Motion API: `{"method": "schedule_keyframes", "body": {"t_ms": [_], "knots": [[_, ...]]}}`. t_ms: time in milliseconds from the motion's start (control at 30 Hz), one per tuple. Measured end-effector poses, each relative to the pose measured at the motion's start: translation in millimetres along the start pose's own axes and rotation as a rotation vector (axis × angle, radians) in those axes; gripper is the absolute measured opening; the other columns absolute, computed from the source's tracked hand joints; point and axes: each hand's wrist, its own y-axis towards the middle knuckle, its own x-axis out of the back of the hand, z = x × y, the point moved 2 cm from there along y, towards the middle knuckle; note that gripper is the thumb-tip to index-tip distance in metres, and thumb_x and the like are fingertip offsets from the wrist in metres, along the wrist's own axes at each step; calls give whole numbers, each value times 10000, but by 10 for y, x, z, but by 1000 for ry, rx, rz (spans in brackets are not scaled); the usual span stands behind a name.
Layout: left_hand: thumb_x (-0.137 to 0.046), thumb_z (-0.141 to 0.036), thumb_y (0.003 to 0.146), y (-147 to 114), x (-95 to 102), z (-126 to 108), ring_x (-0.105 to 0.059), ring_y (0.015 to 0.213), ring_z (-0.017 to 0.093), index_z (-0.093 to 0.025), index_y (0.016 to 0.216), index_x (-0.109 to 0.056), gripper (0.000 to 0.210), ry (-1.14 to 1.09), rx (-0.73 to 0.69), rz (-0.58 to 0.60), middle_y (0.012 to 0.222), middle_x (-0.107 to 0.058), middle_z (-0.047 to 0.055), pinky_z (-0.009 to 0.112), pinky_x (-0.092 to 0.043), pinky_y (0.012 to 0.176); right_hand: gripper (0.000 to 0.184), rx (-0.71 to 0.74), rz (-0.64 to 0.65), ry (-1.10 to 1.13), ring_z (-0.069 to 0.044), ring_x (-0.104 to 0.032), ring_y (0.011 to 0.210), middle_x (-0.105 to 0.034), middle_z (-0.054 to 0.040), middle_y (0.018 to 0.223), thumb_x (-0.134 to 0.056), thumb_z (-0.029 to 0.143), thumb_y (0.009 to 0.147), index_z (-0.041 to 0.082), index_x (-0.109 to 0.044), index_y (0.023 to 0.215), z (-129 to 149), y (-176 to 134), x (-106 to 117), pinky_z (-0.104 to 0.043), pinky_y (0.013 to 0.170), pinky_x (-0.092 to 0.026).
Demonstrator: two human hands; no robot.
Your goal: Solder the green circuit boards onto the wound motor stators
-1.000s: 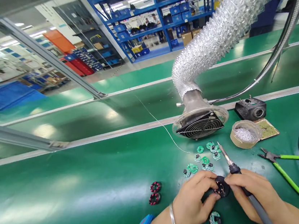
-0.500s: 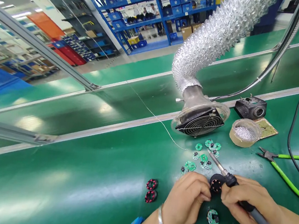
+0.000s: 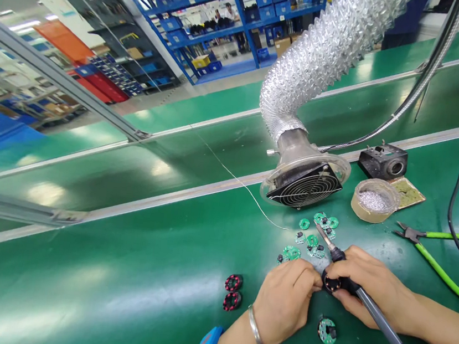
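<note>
My right hand is wrapped round a soldering iron, whose metal tip points up and left over the loose circuit boards. Between my two hands sits a small black ring-shaped part with copper-coloured spots on its face. The fingers of my left hand are pinched at its left edge, and my right fingertips touch its right side. Just below lies a round green circuit board with a black component. Several small green ring boards are scattered beyond my hands. Two red-and-black rings lie to the left.
A fume extractor hood hangs from a silver duct above the boards. At right are a tub of metal shavings, a black iron stand, a sponge and green-handled cutters. Thin solder wire droops from behind.
My right hand has shifted slightly up, turning the soldering iron's handle steeper and its tip a little left. My left hand stays at the black ring-shaped part.
</note>
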Motion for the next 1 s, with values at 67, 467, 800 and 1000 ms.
{"method": "schedule_keyframes", "body": {"t_ms": [67,467,800,1000], "knots": [[-407,-37,864,-23,69,-23,-555,641,156,-187,825,-514,188,47,47,-19,746,-598,34,258,-466,589,308,5,-17,-5,-157,-424,764,-592,-24,891,-491,21,821,190,-483,1078,-7,-10,-14,-270,673,-371],[-464,-84,933,18,32,-152,-577,700,150,-185,883,-600,177,1,-170,-59,799,-683,17,286,-429,664,273,-17,-31,-9,-165,-438,764,-576,-25,862,-486,44,850,190,-486,1080,10,-18,-15,-280,666,-381],[-637,-139,816,14,162,267,-609,913,251,-163,1026,-646,212,236,261,-146,1002,-669,104,395,-519,785,293,-15,-33,-38,-161,-431,739,-564,-23,839,-486,28,830,188,-489,1076,-3,-26,-17,-262,630,-371],[-605,-48,849,10,193,120,-630,760,157,-186,927,-643,163,79,6,-240,832,-691,40,275,-529,686,372,-27,-90,15,-194,-545,792,-611,-60,933,-472,76,797,195,-475,1150,88,14,79,-326,687,-460]]}}
